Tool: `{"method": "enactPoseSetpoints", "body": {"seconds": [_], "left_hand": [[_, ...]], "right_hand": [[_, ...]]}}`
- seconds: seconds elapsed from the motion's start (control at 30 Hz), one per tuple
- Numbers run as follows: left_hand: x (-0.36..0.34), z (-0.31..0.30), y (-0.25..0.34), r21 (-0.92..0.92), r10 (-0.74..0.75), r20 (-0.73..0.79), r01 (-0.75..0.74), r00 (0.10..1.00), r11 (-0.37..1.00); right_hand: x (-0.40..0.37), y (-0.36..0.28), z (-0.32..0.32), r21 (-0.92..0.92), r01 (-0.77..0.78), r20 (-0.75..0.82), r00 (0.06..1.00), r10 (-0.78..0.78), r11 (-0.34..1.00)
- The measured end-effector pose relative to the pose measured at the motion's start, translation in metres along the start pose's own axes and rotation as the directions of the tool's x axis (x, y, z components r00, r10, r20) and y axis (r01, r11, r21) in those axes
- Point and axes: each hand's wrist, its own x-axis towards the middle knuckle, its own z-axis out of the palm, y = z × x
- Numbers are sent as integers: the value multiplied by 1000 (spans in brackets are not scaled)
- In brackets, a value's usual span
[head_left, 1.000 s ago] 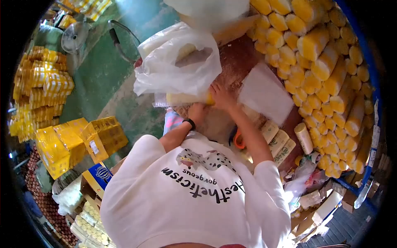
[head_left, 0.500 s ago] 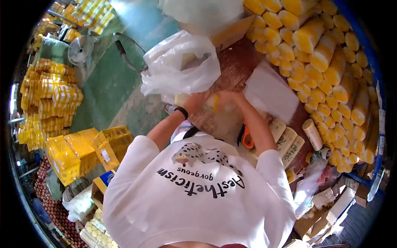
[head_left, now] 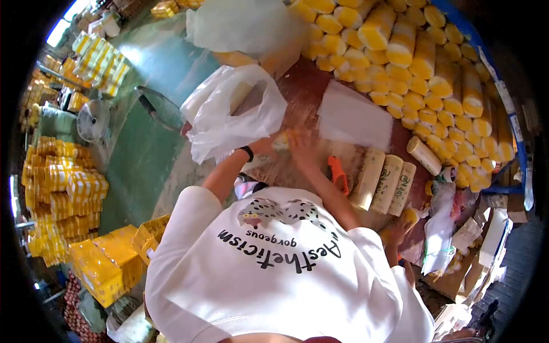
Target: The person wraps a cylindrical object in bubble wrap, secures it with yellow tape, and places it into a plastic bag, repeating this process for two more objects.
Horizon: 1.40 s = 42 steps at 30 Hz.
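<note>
Just on the near side of the white plastic bag, the left hand and right hand meet at a pale roll, and blur hides whether the fingers of either are grasping it or released. Right of the bag, a white sheet lies on the bench; farther right and nearer the person are an orange tool, three printed packs and another person's hand.

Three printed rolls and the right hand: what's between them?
The orange tool lies between the right hand and the three printed rolls, seen in the head view; the hand itself is blurred.
</note>
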Motion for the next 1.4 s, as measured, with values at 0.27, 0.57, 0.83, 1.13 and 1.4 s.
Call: {"method": "enactPoseSetpoints", "body": {"seconds": [0.27,0.57,0.83,1.13,1.4], "left_hand": [[-57,8,94,643,-116,-277,274,954,716],[-54,14,106,289,159,-445,-26,881,957],[-89,-61,220,-58,506,-311,-547,805,835],[-57,-40,158,-402,7,-204,-90,979,911],[39,-52,123,-46,-61,-321,49,945,998]], "right_hand": [[-109,56,-92,115,-652,532,678,508,750],[-153,83,-46,339,-319,53,946,320,885],[-106,53,-103,400,133,-319,948,1,907],[-104,21,-138,760,-330,339,936,91,560],[-103,6,-148,781,-624,598,748,288,-1]]}}
